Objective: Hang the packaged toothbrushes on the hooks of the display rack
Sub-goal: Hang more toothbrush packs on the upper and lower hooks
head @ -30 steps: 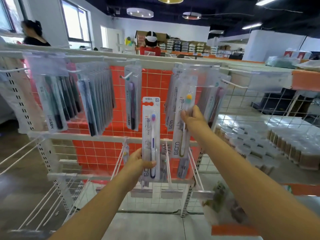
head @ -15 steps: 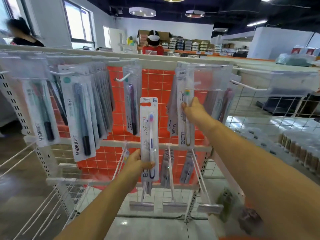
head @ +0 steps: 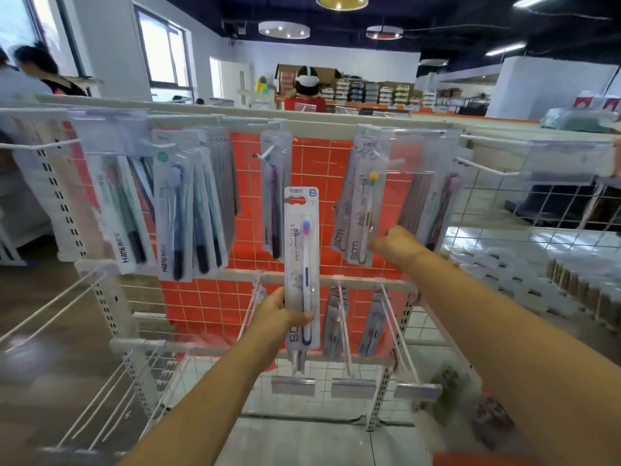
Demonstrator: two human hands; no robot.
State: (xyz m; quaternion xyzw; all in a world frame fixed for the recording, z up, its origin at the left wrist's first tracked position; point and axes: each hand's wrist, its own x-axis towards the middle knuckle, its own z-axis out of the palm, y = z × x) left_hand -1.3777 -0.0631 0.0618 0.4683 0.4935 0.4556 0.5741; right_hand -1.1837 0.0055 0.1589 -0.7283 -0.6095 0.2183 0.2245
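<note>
Our left hand [head: 285, 312] grips an unhung toothbrush pack [head: 301, 264]; our right hand [head: 396, 243] pinches a hung pack [head: 364, 213], which a tug could unhook.

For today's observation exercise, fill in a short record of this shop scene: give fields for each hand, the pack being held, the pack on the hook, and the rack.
left hand: grips the lower part of a pack, held upright in front of the rack
held pack: toothbrush with pink and blue bristles, not on a hook
right hand: holds the lower edge of a hanging pack
hanging pack: yellow and green bristles, hangs from an upper hook
display rack: white bars, wire grid, orange backing
</note>
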